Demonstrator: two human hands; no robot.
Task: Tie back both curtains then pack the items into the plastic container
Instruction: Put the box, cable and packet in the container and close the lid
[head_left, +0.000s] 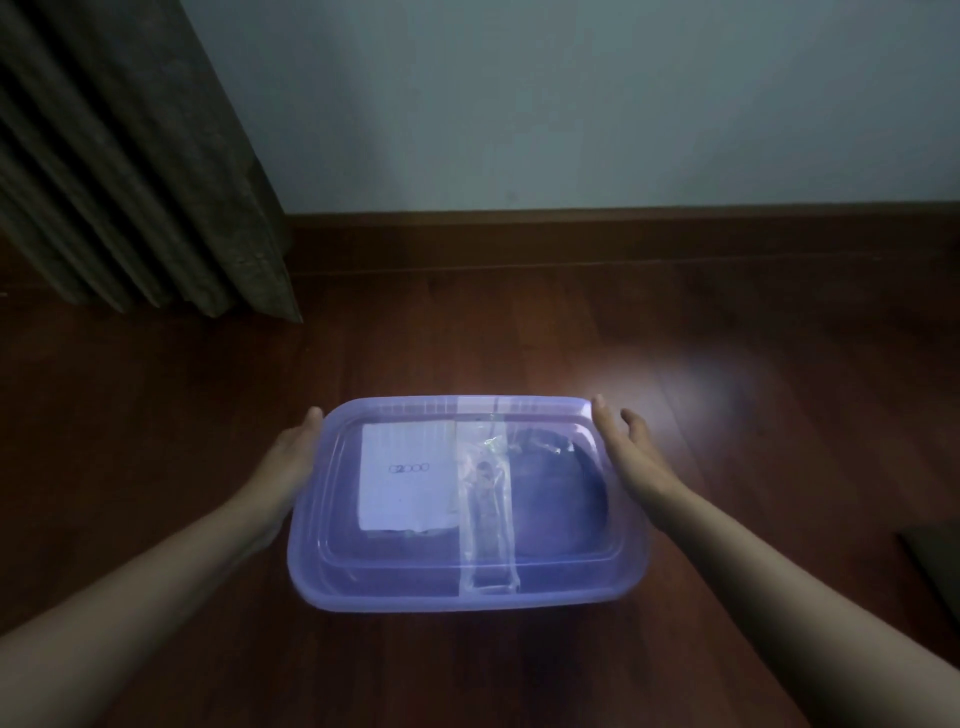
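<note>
The person is showing two bare forearms: the left forearm (156, 582) and the right forearm (779, 551) are lying uncovered along all of their length that is in view, down to the wrists. The left hand (293, 460) and the right hand (626, 447) are going bare too. The right hand's fingers (602, 415) are looking long and slim. Dim, bluish light is leaving finer marks on arms and hands too faint to tell.

A dim room in a home, by the look of it. A heavy brown pleated curtain (130, 156) hangs down to the boards at ten o'clock. The glossy reddish wooden floor (519, 338) runs to a matching skirting board (623, 218) at twelve o'clock, under a plain pale wall (571, 104).
</note>
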